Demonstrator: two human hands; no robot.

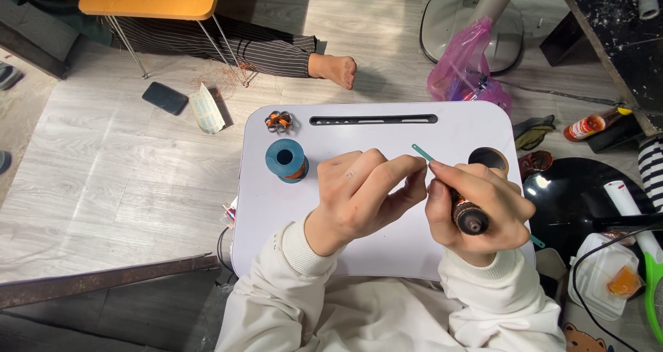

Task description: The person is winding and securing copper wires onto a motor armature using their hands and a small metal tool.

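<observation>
Between my fingers, the left hand [359, 197] pinched a green strip [422, 152]; the right [476, 214] gripped a half-wound coil [468, 215], spool [286, 160] left.

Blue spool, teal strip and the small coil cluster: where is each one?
Blue spool [286, 159], head view, on its top flange.
Teal strip [422, 152], head view, on its free end.
Coil cluster [279, 121], head view, on its middle.

Even, fairly bright indoor light. Sunlit patch on the floor [345, 14] at the top centre. Soft shadows beneath the hands on the white lap table [387, 134]. Sharp focus throughout; mild wide-angle bend at frame edges.
</observation>
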